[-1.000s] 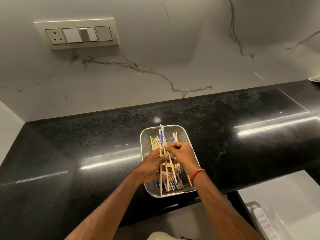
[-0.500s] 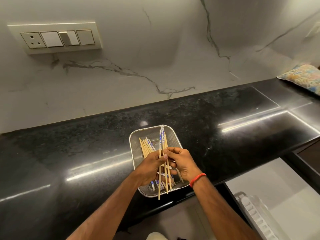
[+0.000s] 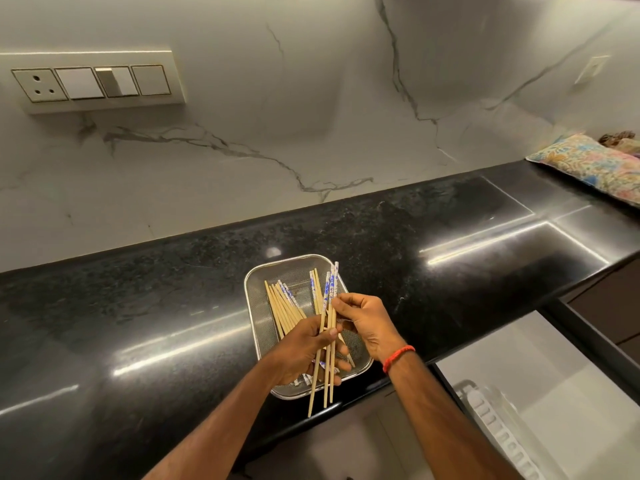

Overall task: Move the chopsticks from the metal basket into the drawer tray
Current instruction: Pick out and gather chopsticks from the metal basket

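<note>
Low at the centre of the frame, over the metal basket (image 3: 258,317) on the black bench (image 3: 156,299), our left hand (image 3: 303,353) grips a bundle of chopsticks (image 3: 326,389), fingers curled round it, while our right hand (image 3: 369,322) pinches its upper part. Other loose chopsticks (image 3: 281,306) lie in the basket's left half. At lower right we see the drawer tray (image 3: 491,424).

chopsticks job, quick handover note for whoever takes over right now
Left hand grips a bundle of chopsticks over the metal basket; right hand pinches the bundle's upper part. More loose chopsticks lie in the basket on the counter. The drawer tray sits lower right, in the open drawer; no chopsticks show in its visible part. Left: carry the bundle to the tray, then the rest.
</note>
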`<state>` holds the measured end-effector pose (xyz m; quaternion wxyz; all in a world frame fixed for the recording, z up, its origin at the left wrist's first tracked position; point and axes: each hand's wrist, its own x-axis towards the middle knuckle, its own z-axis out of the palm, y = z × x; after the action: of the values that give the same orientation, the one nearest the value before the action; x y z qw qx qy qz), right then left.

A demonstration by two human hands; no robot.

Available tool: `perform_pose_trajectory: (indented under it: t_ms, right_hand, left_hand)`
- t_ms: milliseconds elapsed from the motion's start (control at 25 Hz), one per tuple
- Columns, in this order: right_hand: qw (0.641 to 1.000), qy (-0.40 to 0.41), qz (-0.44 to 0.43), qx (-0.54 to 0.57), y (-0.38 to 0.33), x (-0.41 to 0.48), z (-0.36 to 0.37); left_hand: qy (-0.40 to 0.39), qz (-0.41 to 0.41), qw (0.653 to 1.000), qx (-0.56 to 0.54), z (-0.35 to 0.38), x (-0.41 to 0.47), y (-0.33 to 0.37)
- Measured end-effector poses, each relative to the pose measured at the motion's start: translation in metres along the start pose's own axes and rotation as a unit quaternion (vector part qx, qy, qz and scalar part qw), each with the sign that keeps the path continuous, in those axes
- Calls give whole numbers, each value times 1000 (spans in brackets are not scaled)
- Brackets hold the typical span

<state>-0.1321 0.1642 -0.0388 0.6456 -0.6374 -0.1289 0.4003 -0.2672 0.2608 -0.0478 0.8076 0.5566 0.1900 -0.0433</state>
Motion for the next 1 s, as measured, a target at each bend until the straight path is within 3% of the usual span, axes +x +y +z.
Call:
perform_pose_trajectory:
  t_ms: [640,1000]
  right_hand:
    - [997,59,9,56,19,-32,-2]
    - [996,86,-2,25,18,-49,-21]
  left_hand:
    - [11,-18,998,54,16,-2,-8]
    - [-24,-15,998,57,37,-1,-12]
